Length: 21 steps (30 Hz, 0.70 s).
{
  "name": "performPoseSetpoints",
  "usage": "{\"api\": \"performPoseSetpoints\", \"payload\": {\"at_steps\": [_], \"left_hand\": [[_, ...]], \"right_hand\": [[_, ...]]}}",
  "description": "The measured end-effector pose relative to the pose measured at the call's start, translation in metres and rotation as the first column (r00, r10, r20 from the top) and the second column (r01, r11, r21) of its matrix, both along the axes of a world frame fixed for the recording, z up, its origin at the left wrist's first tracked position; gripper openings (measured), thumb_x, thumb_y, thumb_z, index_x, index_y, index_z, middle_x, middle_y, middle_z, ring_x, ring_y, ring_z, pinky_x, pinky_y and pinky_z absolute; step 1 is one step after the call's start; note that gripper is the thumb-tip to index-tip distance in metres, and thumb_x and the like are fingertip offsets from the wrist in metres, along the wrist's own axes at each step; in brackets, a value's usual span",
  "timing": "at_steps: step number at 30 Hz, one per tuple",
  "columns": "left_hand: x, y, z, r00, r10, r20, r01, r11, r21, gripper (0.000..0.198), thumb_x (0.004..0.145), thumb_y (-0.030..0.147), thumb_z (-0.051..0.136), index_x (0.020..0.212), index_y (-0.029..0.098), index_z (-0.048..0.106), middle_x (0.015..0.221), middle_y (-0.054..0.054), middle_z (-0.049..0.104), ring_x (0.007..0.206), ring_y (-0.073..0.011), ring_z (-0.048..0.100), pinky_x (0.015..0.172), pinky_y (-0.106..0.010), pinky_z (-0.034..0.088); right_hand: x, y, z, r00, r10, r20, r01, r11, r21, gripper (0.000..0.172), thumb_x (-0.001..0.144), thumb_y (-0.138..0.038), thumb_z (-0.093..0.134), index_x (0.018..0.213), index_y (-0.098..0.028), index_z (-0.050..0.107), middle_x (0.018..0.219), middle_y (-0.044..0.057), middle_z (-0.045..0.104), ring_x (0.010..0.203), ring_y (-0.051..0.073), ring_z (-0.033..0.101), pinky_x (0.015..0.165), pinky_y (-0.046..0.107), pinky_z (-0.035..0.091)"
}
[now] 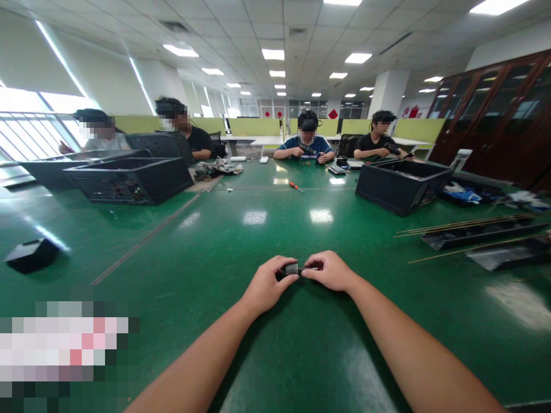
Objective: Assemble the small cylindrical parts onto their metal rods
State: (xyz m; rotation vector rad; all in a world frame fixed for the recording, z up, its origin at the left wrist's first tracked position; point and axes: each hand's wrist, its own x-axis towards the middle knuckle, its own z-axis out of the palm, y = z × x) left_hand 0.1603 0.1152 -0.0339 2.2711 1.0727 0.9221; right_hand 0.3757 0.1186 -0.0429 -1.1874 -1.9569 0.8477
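Note:
Just above the green tabletop, a small silver-and-black cylinder (292,269), shaped like a little motor, lies sideways between my hands. My left hand (267,282) is closed around its left end, thumb in front and fingers behind. At its right end, my right hand (330,272) pinches a thin dark piece (317,266) between thumb and fingers. The two parts meet or nearly meet in line; whether they are joined I cannot tell. My fingers hide much of both.
An orange screwdriver (295,186) lies farther up the green table (241,241). Black computer cases stand at left (129,180) and right (400,186). Metal channels (473,232) and thin rods are at right, a black block (32,255) at left. Several co-workers sit across.

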Motion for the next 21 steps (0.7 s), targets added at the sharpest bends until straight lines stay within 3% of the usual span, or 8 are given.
{"api": "performPoseSetpoints", "payload": {"at_steps": [21], "left_hand": [[0.0000,0.0003,0.0002,1.000,0.013,0.016,-0.013,1.000,-0.008,0.027,0.082,0.028,0.064,0.109,0.024,0.065,0.099,-0.002,0.067,0.092,-0.0184,0.062,0.085,-0.032,0.049]], "right_hand": [[0.0026,-0.0009,0.0024,1.000,-0.018,0.000,0.018,0.999,-0.031,0.019,0.076,-0.031,0.067,0.082,-0.014,0.073,0.067,0.001,0.066,0.058,0.012,0.054,0.054,0.022,0.038]]}}
